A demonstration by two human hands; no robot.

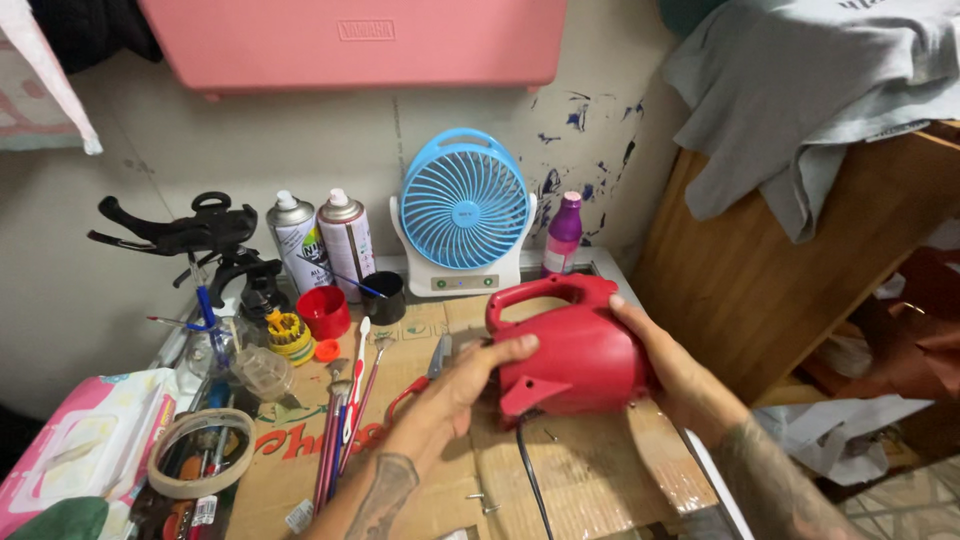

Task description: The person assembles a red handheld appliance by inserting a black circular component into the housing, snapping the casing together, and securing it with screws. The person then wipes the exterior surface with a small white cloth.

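Note:
Both of my hands hold a red plastic handheld blower (575, 350) with a loop handle, just above the cardboard sheet (590, 480) on the table. My left hand (465, 385) grips its near end by the nozzle flap. Around the far end, my right hand (665, 365) wraps its fingers. A black cord (530, 480) trails from the underside toward me. Several small screws (478, 497) lie on the cardboard below my left wrist.
A blue and white desk fan (464, 212), a purple bottle (563, 233), two spray cans (322, 240), a black cup (385, 296) and a red cap (323, 312) stand behind. Brushes and pliers (345, 420), a tape roll (200, 452) and wipes (85, 440) lie left. A wooden cabinet (770, 280) stands right.

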